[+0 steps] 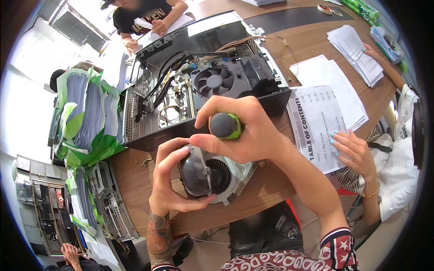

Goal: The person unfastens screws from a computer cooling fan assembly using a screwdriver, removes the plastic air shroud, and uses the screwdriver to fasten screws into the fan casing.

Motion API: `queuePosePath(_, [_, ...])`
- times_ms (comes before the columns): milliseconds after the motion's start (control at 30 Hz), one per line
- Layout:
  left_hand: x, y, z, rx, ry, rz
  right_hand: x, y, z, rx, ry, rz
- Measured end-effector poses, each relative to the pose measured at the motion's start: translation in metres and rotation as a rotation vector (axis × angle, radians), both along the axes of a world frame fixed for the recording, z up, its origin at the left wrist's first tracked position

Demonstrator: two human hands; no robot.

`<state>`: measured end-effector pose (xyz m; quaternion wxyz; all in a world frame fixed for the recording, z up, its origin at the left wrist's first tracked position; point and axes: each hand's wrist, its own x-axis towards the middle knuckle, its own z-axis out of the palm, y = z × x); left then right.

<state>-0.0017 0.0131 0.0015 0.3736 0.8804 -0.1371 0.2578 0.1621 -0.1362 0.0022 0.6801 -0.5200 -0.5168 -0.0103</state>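
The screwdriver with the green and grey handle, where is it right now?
In the head view, the screwdriver sits at centre, gripped in the right hand, just above the blower fan and in front of the open computer case.

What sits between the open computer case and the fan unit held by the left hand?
In the head view, the right hand gripping a screwdriver handle sits between the computer case and the fan unit.

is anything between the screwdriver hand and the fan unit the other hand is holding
Nothing visible. The right hand grips the screwdriver directly above the fan unit, which the left hand steadies on the table. The tip itself is hidden under the handle.
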Motion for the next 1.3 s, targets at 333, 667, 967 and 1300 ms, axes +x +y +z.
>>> queuePosePath(333, [0.0, -0.007, 0.0, 0.052, -0.019, 0.005, -0.003, -0.001, -0.007, -0.123, 0.027, 0.032])
queuePosePath(667, [-0.002, 0.006, 0.005, 0.153, -0.029, 0.051, -0.004, 0.001, -0.008, -0.078, 0.142, -0.004])
queuePosePath(967, [-0.001, -0.005, -0.01, -0.673, -0.225, 0.023, -0.004, 0.002, -0.011, -0.032, 0.206, 0.014])
queuePosePath(1300, [0.007, 0.024, -0.02, -1.151, -0.041, -0.318, -0.006, 0.001, -0.01, -0.031, 0.231, 0.022])
